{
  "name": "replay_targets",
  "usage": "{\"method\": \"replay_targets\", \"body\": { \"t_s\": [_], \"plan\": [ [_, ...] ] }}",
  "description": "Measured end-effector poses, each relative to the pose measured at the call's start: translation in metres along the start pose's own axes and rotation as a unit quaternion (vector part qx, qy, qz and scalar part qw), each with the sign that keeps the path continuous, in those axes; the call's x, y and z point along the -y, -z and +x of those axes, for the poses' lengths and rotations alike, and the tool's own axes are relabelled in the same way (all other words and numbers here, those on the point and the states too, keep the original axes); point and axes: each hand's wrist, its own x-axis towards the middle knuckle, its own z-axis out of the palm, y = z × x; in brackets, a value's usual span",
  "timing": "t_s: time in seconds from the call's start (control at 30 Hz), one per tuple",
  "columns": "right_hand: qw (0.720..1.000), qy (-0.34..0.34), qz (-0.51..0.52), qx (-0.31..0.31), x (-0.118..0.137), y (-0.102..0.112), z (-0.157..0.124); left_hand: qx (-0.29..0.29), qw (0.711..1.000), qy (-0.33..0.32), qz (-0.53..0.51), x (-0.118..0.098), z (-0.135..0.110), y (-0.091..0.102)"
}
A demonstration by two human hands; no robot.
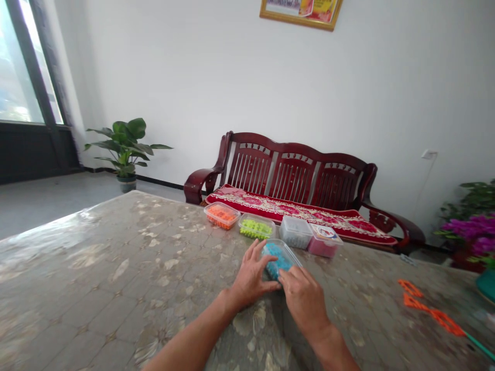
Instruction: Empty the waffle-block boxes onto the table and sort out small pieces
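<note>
A clear plastic box of blue pieces (279, 256) lies on the patterned table (116, 268), just in front of me. My left hand (251, 275) rests against the box's left side with its fingers spread over the lid edge. My right hand (303, 296) presses on the box's near right corner, fingers curled. Both hands touch the box, which sits flat on the table.
Behind the blue box stands a row of similar boxes: orange (221, 214), green (256, 225), white (296, 231) and pink (324, 240). Orange linked pieces (429, 308) lie at the right. A red wooden bench (294, 190) and potted plants stand beyond the table.
</note>
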Motion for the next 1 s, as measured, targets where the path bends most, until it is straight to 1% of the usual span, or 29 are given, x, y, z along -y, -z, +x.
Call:
{"method": "replay_targets", "body": {
  "t_s": [0.1,0.17,0.33,0.47,0.6,0.73,1.0],
  "plan": [
    [1.0,0.006,-0.003,0.004,0.003,-0.003,-0.002,0.039,0.998,-0.038,0.005,-0.005,-0.001,0.002],
    [1.0,0.011,0.002,0.008,0.005,-0.003,-0.004,0.055,0.997,-0.047,-0.001,-0.006,-0.002,0.001],
    [0.999,0.013,0.008,0.032,0.006,0.001,-0.009,0.05,0.997,-0.047,-0.019,-0.003,0.0,-0.001],
    [0.999,0.022,0.014,0.023,0.001,-0.002,-0.012,0.046,0.997,-0.066,-0.021,-0.001,0.001,0.002],
    [1.0,0.019,0.017,-0.003,-0.001,-0.011,-0.013,0.051,0.997,-0.053,0.006,-0.004,0.0,0.004],
    [0.999,0.017,0.043,-0.022,0.0,-0.016,-0.013,0.045,0.998,-0.037,0.034,-0.008,0.0,0.004],
    [0.997,0.019,0.067,-0.036,-0.001,-0.015,-0.011,0.045,0.998,-0.02,0.046,-0.016,0.003,0.006]
  ]
}}
